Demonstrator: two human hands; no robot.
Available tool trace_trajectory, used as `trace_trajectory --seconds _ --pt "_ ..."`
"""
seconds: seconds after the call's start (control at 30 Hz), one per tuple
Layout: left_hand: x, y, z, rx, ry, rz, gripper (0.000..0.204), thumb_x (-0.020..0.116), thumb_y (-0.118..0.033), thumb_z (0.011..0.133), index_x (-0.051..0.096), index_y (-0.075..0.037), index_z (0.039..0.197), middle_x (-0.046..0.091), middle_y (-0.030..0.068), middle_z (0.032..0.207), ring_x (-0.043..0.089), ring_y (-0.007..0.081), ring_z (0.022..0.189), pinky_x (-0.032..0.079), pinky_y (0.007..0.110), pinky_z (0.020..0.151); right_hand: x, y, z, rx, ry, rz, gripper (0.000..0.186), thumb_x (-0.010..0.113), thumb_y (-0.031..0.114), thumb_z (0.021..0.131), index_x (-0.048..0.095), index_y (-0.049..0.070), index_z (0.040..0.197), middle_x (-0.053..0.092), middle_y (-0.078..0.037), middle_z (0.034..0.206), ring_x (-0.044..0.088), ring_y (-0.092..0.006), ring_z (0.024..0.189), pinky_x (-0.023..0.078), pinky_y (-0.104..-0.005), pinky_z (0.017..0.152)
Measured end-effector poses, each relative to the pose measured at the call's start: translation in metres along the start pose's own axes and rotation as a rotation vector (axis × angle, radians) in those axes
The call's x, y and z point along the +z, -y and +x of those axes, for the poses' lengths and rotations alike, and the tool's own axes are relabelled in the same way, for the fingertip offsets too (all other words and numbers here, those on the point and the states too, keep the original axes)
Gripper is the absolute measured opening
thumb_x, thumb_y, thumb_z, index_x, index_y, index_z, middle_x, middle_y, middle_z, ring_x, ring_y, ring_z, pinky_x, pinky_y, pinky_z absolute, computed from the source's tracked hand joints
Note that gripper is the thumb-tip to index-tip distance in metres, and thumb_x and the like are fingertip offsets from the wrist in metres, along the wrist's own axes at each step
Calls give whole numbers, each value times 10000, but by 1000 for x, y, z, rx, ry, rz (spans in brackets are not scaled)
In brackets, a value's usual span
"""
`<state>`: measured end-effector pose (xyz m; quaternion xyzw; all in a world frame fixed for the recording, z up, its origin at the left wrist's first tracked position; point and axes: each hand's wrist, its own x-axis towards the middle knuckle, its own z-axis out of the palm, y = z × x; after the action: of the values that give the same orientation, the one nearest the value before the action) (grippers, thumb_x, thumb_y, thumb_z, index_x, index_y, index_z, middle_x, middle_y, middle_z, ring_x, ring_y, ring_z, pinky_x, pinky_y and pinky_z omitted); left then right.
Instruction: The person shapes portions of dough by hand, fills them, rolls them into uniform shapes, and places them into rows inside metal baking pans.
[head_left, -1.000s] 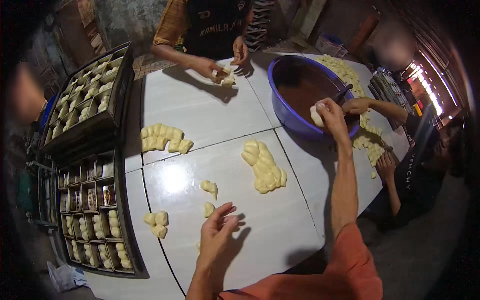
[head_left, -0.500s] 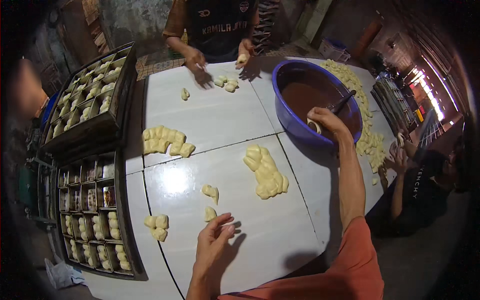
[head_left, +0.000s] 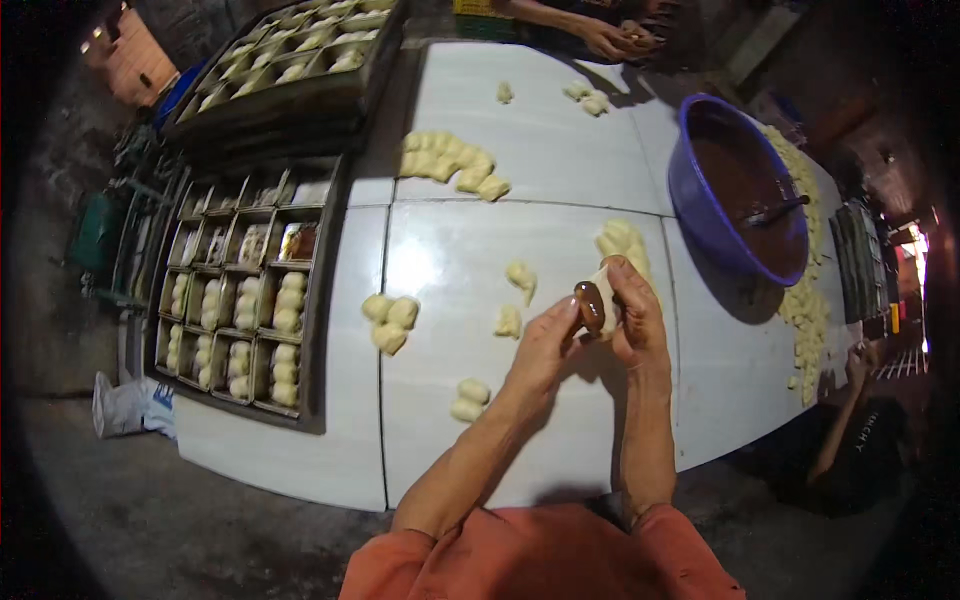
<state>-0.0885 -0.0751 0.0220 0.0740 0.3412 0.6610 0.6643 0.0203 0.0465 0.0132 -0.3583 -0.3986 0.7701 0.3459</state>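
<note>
Above the white table, my left hand (head_left: 548,342) and my right hand (head_left: 640,318) pinch one piece of dough (head_left: 601,274) between them. A glossy brown filling (head_left: 592,306) sits on it; much of the dough is hidden by my fingers. Behind my right hand lies a cluster of pale dough pieces (head_left: 622,238), partly covered. Two small dough scraps (head_left: 507,321) are left of my hands. Closer to me rest two smooth dough balls (head_left: 470,398). To the right stands a purple tub (head_left: 690,185) of brown filling (head_left: 735,175), with a dark-handled utensil (head_left: 775,211) in it.
At left, a dark rack of metal tins (head_left: 285,428) holds dough balls in several compartments; another filled rack (head_left: 300,85) stands behind it. More dough lumps (head_left: 450,160) lie on the table (head_left: 480,250). Co-workers' hands (head_left: 620,40) show at the far side and right edge.
My right hand has come from the tub to the middle of the table with the dough. My left hand, open before, now grips it too. The view has swung left.
</note>
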Motion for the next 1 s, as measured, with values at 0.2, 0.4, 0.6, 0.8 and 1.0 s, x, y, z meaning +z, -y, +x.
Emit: trace_trajectory --seconds 0.2,0.4,0.6,0.8,1.0 --pt "-68 -13 -34 212 -310 -77 241 665 -190 994 668 8 1131 720 77 999 694 119 879 571 245 829 50 -37 -33 142 214 74 237 692 176 955 611 89 1160 621 4 1029 612 -83 897 505 -226 796" --pt "-75 -30 -57 346 -403 73 317 705 -146 964 685 62 1202 735 107 1021 695 124 893 568 230 812 85 -76 -58 -552 189 -853 449 756 100 882 616 34 1303 607 -102 1210 617 -201 1140 526 -317 932" --pt "-83 -48 -70 264 -471 419 382 730 -255 955 704 18 1221 735 75 986 672 106 873 558 248 768 113 -85 -67 -546 69 -719 175 737 122 921 726 -13 1031 641 -78 1031 598 -138 864 494 -279 747" --pt "-97 -66 -72 123 -267 280 389 706 -259 961 671 43 1204 710 115 1017 686 197 906 549 275 704 114 -71 -74 9 181 -268 179 711 147 958 703 3 1064 670 -54 970 610 -103 838 504 -266 720" --pt "-94 -76 -85 182 -253 418 315 734 -252 946 728 -11 1150 738 39 942 681 94 845 538 220 677 94 -86 -75 -397 410 -531 351 749 124 901 682 62 1240 659 -78 1111 608 -180 1042 492 -323 891"
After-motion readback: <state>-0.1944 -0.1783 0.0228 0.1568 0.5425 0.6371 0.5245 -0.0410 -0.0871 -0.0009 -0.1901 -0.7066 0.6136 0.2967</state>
